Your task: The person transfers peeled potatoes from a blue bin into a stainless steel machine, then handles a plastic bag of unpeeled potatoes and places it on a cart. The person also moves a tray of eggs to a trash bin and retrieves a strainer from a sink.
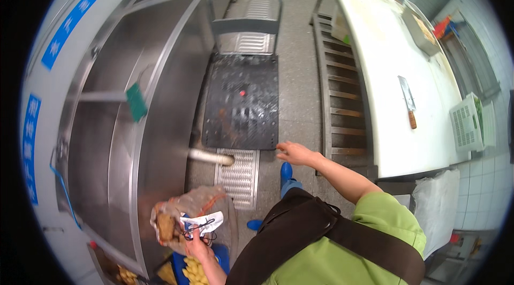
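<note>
My left hand (199, 247) is closed on a dark cord (206, 226) beside a large pale mesh sack (198, 203). A crumpled white tag or sheet with a blue patch (213, 222) lies against the cord; whether my fingers also grip it is unclear. Brown lumps, perhaps root vegetables (167, 226), show at the sack's mouth. Just below my wrist, a blue crate (222, 255) holds yellow peeled potatoes (194, 271). My right hand (293, 153) hangs over the floor, fingers apart and holding nothing, near the corner of a black platform trolley (241, 119).
Steel sinks (171, 87) run along the left, with a green scouring pad (136, 102) on the rim. A white pipe (209, 156) crosses toward a floor drain (238, 183). On the right, a white-topped table (385, 70) bears a cleaver (407, 100), a metal tray (420, 33) and a white basket (467, 124).
</note>
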`<state>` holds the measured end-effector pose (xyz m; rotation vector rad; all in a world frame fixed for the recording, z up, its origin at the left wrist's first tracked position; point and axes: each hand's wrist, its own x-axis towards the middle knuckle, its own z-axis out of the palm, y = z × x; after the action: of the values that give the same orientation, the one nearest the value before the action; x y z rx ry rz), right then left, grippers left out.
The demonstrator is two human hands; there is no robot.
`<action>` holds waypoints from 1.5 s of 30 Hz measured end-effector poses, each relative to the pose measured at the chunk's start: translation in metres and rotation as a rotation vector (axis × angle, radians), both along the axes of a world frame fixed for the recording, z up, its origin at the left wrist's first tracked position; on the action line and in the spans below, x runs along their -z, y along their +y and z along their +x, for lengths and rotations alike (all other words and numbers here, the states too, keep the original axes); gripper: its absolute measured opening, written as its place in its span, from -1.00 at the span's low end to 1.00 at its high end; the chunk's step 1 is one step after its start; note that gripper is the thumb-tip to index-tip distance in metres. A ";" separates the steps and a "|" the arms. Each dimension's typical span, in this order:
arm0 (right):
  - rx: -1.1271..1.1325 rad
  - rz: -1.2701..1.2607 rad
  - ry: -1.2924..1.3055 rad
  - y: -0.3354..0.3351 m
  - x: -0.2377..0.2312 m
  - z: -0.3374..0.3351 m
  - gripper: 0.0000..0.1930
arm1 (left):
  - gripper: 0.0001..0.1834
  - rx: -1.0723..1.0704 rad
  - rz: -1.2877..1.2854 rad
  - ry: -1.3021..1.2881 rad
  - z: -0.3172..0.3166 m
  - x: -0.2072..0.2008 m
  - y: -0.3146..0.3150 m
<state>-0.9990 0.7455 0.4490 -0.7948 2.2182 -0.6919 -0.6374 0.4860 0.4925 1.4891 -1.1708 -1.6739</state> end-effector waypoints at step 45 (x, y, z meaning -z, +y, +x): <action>1.648 0.305 0.253 0.416 -0.086 -0.621 -0.58 | -0.62 1.262 0.033 0.184 -1.305 -0.055 0.155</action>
<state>-1.6200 1.1618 0.5352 1.3851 2.7411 -0.8677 -1.9429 0.6408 0.5479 0.4742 -2.1824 -2.4860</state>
